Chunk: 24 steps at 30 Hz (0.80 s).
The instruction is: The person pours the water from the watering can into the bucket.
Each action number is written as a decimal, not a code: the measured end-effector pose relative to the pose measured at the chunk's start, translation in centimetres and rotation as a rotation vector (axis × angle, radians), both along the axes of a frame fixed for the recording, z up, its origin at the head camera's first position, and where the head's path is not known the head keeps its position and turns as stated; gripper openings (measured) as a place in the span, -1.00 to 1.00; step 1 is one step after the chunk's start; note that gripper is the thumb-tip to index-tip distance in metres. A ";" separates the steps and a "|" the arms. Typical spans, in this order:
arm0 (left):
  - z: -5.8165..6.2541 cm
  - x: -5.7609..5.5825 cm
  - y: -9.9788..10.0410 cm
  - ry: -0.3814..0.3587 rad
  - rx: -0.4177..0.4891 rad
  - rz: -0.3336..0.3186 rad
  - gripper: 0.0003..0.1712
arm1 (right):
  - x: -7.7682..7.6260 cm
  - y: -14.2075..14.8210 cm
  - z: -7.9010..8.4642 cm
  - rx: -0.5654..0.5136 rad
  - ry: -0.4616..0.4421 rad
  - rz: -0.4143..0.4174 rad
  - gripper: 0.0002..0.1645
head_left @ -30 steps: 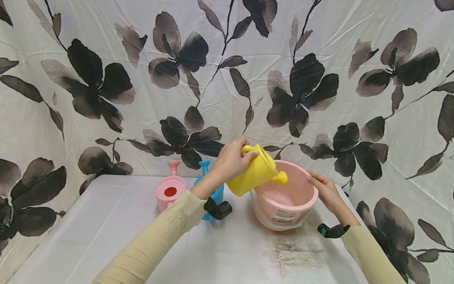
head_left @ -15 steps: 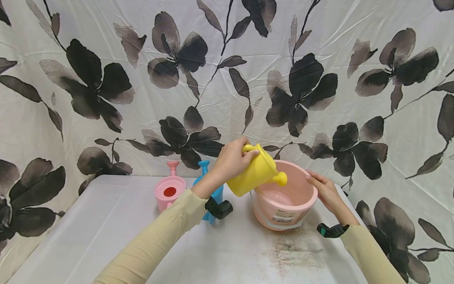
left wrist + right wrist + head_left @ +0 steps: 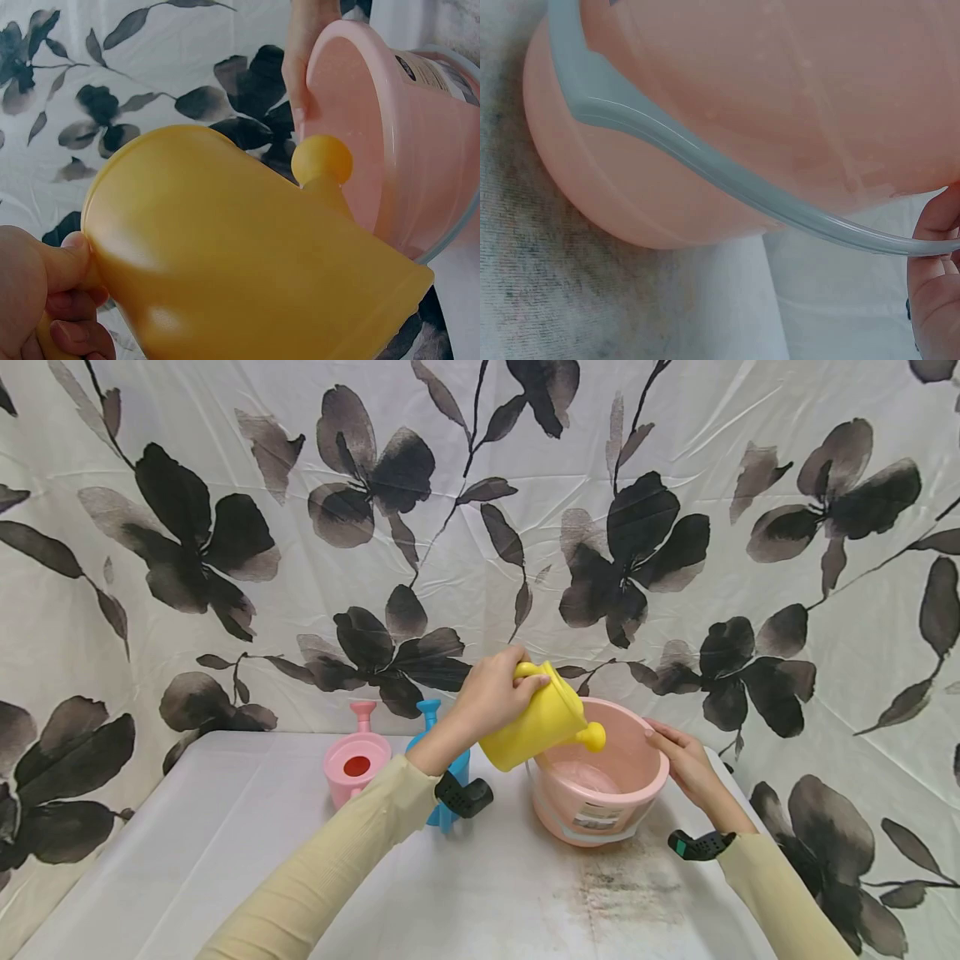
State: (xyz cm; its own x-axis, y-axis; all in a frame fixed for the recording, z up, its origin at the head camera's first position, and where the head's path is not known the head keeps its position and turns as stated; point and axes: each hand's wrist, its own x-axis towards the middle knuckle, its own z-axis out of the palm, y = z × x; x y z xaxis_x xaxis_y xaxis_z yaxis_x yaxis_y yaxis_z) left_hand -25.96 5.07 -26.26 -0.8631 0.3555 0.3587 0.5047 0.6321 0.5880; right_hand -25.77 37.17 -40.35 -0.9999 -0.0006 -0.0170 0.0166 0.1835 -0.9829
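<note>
My left hand (image 3: 498,693) grips the handle of a yellow watering can (image 3: 528,727), thumb pressed near its rim. The can is tipped to the right, its round spout head (image 3: 322,160) over the opening of a pink bucket (image 3: 600,814). No water shows at the spout. On the bucket's right side my right hand (image 3: 690,768) holds the rim, with fingers reaching over the edge in the left wrist view. The bucket's grey handle (image 3: 727,176) hangs down along its outside. A shallow layer that looks like water lies at the bucket's bottom.
Left of the bucket stand a pink watering can (image 3: 341,772) and a blue watering can (image 3: 459,770), the blue one partly behind my left wrist. All rest on a white-covered table (image 3: 480,893) with a dark stain (image 3: 626,889) in front of the bucket. A floral cloth (image 3: 480,527) hangs behind.
</note>
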 end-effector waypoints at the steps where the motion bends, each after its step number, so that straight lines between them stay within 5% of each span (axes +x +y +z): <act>1: 0.0 0.0 0.0 0.001 -0.002 0.001 -0.75 | 0.0 0.0 0.0 0.004 -0.001 0.000 -0.20; 24: 0.0 0.2 0.2 0.010 -0.045 -0.003 -0.74 | 0.0 0.0 0.1 0.001 -0.007 0.003 -0.20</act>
